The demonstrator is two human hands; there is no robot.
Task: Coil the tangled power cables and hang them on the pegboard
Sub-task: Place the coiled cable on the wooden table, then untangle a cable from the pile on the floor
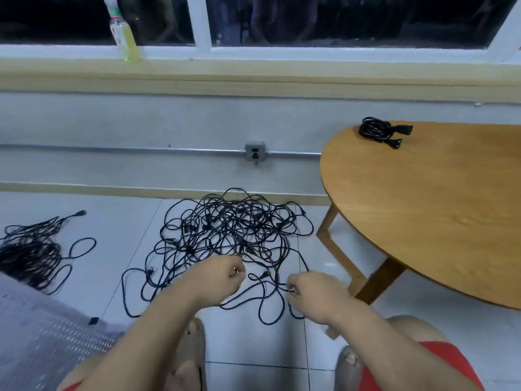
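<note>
Clearly the tangled cables (pixel 234 230) lie in a loose black heap on the tiled floor (pixel 118 249), near the wall. The left hand (pixel 222 273) and the right hand (pixel 313 289) each pinch a strand at the near edge. These cords look light and limp (probably a little springy); a plug end seems the best hold.

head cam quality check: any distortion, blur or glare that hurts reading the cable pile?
Head view: wide-angle bowing curves the window sill and wall conduit; mild softness on the left hand and right hand; tangled cables read clearly against pale tiles; dark window shows faint reflections; small glare patch beside the table leg.
</note>
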